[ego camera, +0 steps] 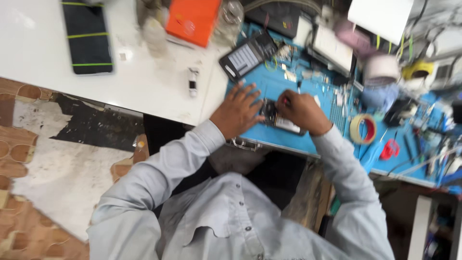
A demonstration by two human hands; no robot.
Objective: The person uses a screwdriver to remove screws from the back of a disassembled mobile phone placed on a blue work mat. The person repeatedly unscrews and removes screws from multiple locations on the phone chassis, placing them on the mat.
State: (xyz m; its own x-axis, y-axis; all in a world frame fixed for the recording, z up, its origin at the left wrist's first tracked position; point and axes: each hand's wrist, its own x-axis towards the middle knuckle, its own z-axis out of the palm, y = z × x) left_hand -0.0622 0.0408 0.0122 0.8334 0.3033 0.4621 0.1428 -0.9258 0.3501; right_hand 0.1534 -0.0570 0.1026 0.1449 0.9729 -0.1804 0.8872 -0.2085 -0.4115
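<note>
Looking across from the left, I am seeing a dark phone [87, 37] banded with green strips lying on the white worktop [144, 91], well apart from the work, with an orange box [193, 19] further along.

My left hand [237, 111] is pressing flat, fingers spread, on the blue mat [269, 86], bracing the edge of the opened device [278, 118] that is lying between both hands near the mat's front edge. It is gripping nothing; it is only steadying.

My right hand [303, 111] is curling closed around a thin tool [287, 101] with a reddish tip, working it into the device.

I judge this to be the fine stage of disassembly or fastening. The next move is calling for a firm brace and a small, controlled motion of the tool.

A tape roll [363, 129] is sitting further right.
</note>
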